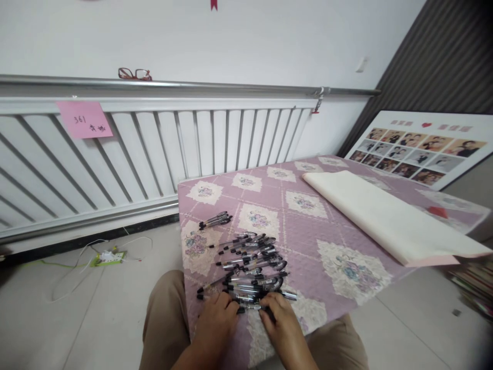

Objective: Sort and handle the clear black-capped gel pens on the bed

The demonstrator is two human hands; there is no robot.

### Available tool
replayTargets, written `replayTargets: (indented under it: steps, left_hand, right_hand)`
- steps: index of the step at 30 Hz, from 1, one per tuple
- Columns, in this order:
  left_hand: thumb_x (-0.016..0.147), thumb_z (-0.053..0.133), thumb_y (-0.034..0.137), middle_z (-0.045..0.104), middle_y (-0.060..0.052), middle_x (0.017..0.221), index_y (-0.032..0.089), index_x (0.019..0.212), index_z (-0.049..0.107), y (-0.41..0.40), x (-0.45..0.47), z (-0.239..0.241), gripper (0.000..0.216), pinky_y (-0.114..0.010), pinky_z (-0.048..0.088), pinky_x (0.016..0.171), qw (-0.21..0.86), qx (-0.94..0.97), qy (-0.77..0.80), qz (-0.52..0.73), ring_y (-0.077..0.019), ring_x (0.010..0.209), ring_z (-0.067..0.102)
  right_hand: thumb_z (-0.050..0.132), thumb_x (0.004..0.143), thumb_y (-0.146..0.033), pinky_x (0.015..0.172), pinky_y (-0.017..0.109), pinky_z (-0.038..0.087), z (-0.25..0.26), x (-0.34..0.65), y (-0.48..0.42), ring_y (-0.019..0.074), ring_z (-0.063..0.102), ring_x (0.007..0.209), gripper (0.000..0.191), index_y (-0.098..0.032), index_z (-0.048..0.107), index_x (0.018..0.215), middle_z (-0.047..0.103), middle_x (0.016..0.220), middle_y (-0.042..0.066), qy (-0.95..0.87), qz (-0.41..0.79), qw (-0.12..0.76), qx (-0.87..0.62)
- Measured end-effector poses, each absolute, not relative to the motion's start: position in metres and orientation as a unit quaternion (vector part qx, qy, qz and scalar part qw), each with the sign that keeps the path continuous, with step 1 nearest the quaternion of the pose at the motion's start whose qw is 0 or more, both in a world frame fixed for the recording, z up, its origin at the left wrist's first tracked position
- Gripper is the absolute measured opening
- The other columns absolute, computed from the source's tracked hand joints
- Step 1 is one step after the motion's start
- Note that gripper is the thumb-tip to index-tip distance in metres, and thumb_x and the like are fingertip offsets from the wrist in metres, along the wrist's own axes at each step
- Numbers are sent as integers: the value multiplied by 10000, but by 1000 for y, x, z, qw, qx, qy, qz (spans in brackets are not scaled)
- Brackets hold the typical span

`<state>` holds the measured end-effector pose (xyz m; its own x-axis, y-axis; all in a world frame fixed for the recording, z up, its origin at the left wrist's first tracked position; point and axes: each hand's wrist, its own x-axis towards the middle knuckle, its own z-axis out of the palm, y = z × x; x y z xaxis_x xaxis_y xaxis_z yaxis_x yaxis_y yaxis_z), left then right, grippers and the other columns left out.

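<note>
Pens under both hands

The black pens [250, 267] lie heaped at the near edge of the desk [308, 241], within easy reach, I judge. My left hand [215, 321] and right hand [283, 329] bend fingers onto the nearest; gripping or not, I cannot tell. A small bundle [215, 221] sits apart at 11 o'clock
</note>
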<state>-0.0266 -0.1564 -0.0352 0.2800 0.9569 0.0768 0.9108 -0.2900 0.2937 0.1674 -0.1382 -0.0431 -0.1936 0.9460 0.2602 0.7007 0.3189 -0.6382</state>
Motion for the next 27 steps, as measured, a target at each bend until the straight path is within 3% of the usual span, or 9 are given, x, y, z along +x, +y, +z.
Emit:
replayTargets:
  steps: [6,12,14,17,21,24,27]
  left_hand:
    - [836,604,164,603,-15,890,229,855,624,-149,-28,-38,71,-348,415,787,81,791,587,151,-218,867,529]
    - [758,647,143,601,2,901,248,866,619,-152,-32,-52,153,-343,409,832,64,777,585,223,-206,891,536]
    - [715,671,163,613,-4,958,265,937,626,-154,-36,-61,248,-353,405,862,37,769,582,261,-219,938,541]
    - [691,682,267,563,-47,1230,305,1174,569,-155,-43,-71,497,-423,369,943,-1,776,579,250,-290,1131,482]
    - [670,667,420,241,-75,1512,311,1413,321,-149,-43,-69,827,-558,202,1048,43,772,621,132,-376,1349,219]
    - [668,643,453,90,-70,1544,309,1448,209,-142,-35,-57,904,-614,75,1059,99,753,648,49,-379,1388,76]
    - [673,636,463,89,-77,1541,322,1443,199,-137,-29,-48,896,-636,51,1050,119,751,649,13,-377,1390,60]
  right_hand:
    - [553,767,-169,758,343,489,-45,165,-136,227,593,839,80,-228,607,757,623,844,61,-740,175,330,-559]
    - [558,836,-318,769,350,503,-52,177,-139,228,591,877,99,-235,614,833,613,901,68,-735,134,356,-562]
    - [571,828,-392,823,396,494,-57,186,-139,255,577,957,212,-228,600,960,600,995,90,-718,85,378,-579]
    - [598,785,-452,943,508,417,-63,196,-136,340,451,1193,562,-198,454,1265,469,1287,165,-709,22,352,-611]
    - [675,669,-457,994,606,304,-61,193,-132,427,185,1362,930,-237,213,1445,232,1502,166,-731,5,229,-643]
    - [701,614,-440,1004,616,267,-55,186,-132,417,157,1378,1012,-282,172,1462,215,1524,132,-743,18,175,-645]
    - [674,640,-448,1017,573,282,-50,190,-133,383,203,1376,986,-277,168,1468,249,1516,122,-747,34,167,-642]
